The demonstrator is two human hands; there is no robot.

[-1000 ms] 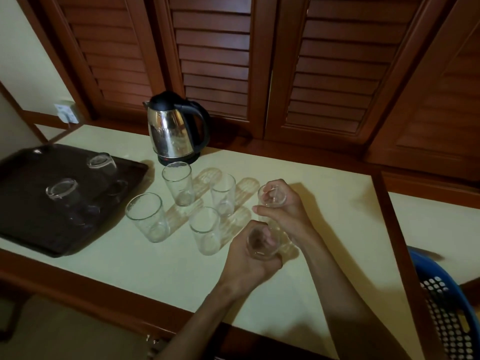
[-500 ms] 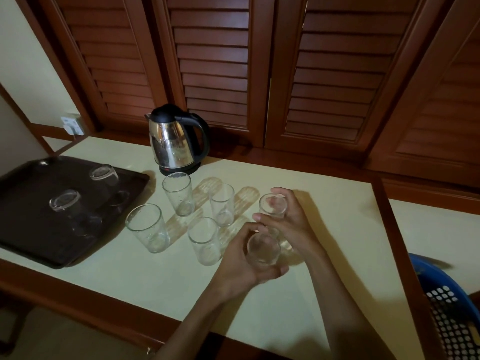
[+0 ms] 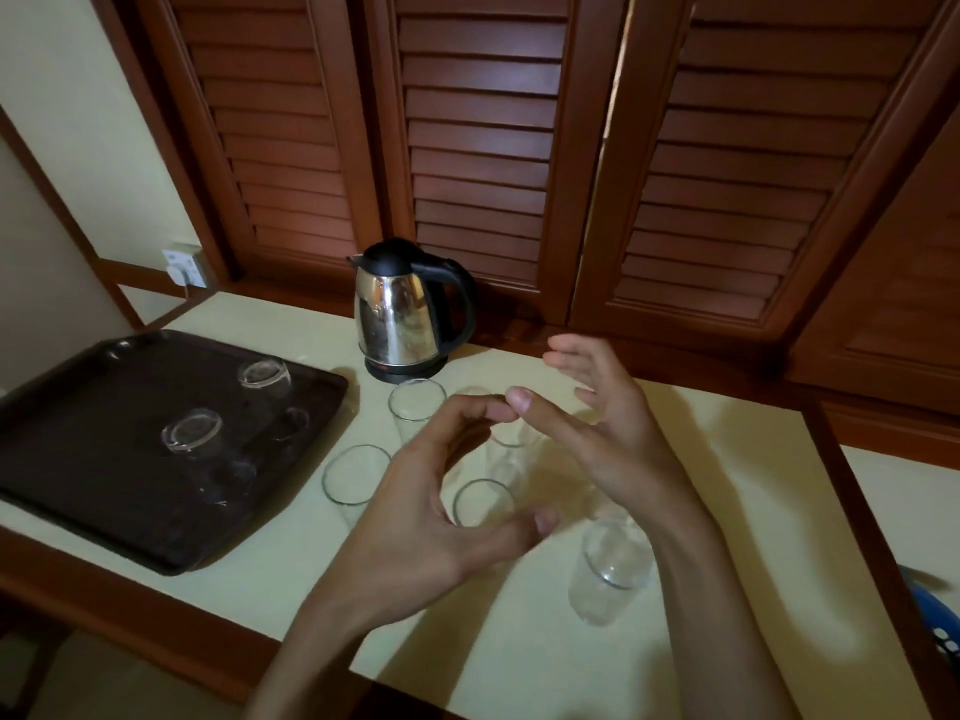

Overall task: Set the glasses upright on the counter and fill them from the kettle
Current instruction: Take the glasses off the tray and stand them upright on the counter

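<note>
Several glasses (image 3: 612, 569) (upright) beneath hands (image 3: 415, 517)

Polished steel kettle (image 3: 397, 324), clear glasses (image 3: 610, 574), glossy dark tray (image 3: 130, 511), perhaps plastic, varnished wooden shutters (image 3: 478, 148)

One head-worn camera looked forward and down from close above the counter (image 3: 545, 683), facing the louvred shutters (image 3: 478, 148)

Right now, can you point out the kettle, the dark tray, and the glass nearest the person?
kettle (image 3: 397, 324), head view, shiny steel body.
dark tray (image 3: 104, 491), head view, bare floor of the tray.
nearest glass (image 3: 608, 579), head view, clear side wall.
</note>
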